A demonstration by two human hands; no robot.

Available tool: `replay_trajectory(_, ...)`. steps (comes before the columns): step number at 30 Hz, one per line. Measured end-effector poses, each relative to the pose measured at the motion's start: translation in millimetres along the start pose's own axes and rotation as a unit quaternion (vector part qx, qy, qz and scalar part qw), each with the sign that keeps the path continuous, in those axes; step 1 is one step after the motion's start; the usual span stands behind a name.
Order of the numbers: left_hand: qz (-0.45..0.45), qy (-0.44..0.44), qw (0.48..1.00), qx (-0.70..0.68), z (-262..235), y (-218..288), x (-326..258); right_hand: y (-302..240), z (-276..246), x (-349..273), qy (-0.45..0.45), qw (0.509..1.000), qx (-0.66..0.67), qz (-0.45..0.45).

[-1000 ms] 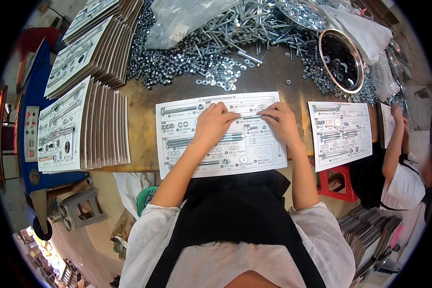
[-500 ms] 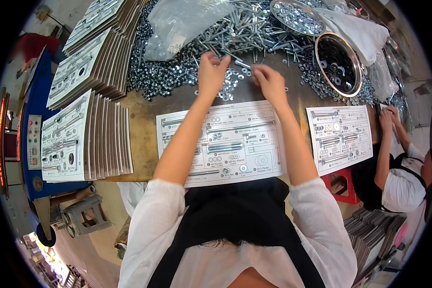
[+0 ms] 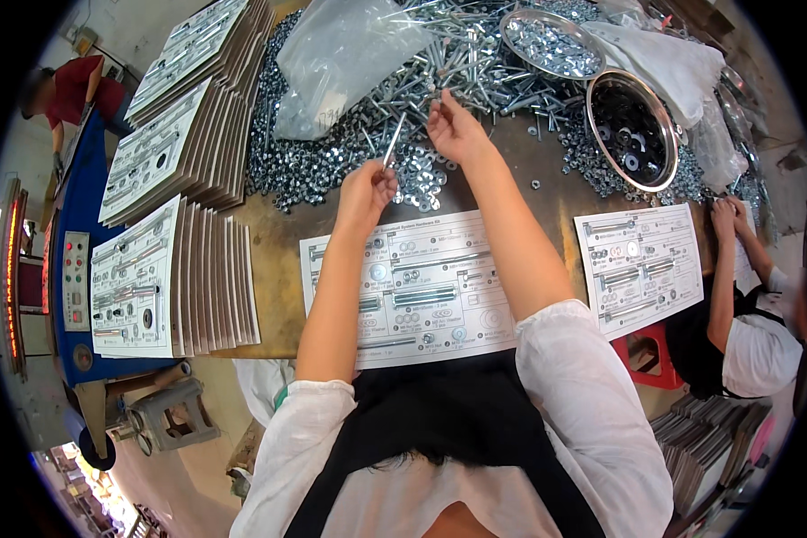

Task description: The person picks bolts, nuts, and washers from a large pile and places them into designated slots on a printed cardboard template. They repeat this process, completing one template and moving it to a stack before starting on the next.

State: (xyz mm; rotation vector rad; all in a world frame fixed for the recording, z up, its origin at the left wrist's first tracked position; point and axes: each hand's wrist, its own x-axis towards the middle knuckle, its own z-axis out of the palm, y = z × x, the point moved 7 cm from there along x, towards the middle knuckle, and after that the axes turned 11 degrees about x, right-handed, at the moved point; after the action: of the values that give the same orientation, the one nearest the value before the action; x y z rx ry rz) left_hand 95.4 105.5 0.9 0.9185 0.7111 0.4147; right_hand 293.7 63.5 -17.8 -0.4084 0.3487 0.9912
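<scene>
My left hand is closed round one end of a long silver bolt, which points up and away from me. Ahead and to its right, my right hand reaches to the near edge of the bolt heap. Its thumb and fingertips are drawn together; whatever they grip is too small to make out. Loose washers lie between the hands. Below my forearms is a white card showing bolts, nuts and washers; I cannot tell whether any are real pieces laid on it.
Stacks of similar cards stand at the left. A heap of nuts and a clear plastic bag lie ahead. Right are a metal bowl of black washers, a dish of washers and another card. A co-worker sits at far right.
My left hand has drawn back toward me, now with the bolt upright in it. My right hand has moved left and forward to the bolt heap. A person in red shows more at far left.
</scene>
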Motion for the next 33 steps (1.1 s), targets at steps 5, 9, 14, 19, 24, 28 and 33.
replay_trajectory(5,0.064,-0.029,0.942,0.329,-13,-10,-56,-22,-32,-79,-0.024,0.962,-0.271,-0.012)
replay_trajectory(9,0.238,0.012,0.685,0.689,15,-3,-94,-69,-63,-134,-0.010,0.780,-0.593,-0.197)
replay_trajectory(14,0.310,0.022,0.548,0.776,7,-16,-94,-102,-47,-188,0.001,0.642,-0.688,-0.338)
replay_trajectory(19,0.357,-0.005,0.559,0.748,34,-22,-86,-107,-22,-205,-0.136,0.600,-0.669,-0.417)
replay_trajectory(24,0.357,-0.042,0.585,0.727,48,-35,-76,-52,-30,-196,-0.206,0.514,-0.778,-0.298)
replay_trajectory(28,0.338,-0.038,0.591,0.731,41,-34,-80,-22,-47,-192,-0.208,0.452,-0.828,-0.260)
replay_trajectory(33,0.330,-0.043,0.609,0.720,39,-33,-81,-25,-61,-188,-0.188,0.461,-0.829,-0.255)
